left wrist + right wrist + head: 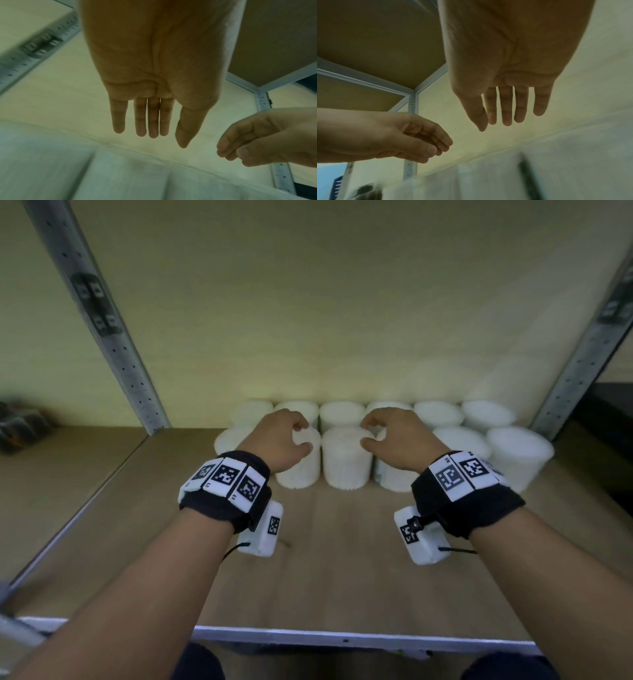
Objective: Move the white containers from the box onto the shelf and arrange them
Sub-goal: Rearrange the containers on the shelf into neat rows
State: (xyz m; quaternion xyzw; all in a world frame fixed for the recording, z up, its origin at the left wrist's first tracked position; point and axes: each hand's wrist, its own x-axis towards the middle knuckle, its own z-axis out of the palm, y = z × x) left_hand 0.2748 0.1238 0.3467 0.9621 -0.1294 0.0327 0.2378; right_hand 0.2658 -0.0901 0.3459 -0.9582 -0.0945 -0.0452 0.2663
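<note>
White ribbed containers (347,460) stand in two rows at the back of the wooden shelf (342,570), several in each row. My left hand (303,436) hovers over a front-row container (301,470) left of the middle, fingers relaxed and holding nothing. My right hand (368,433) hovers the same way over the front-row container (394,477) right of the middle. In the left wrist view the left fingers (152,121) hang straight above blurred white container tops (120,175). The right fingers (506,108) do the same in the right wrist view. No box is in view.
Perforated metal uprights (102,320) (582,354) frame the shelf bay left and right. A metal front edge (342,637) runs close to my body. The shelf board above (368,40) sits overhead. Dark blurred items (20,422) lie on the neighbouring shelf at far left.
</note>
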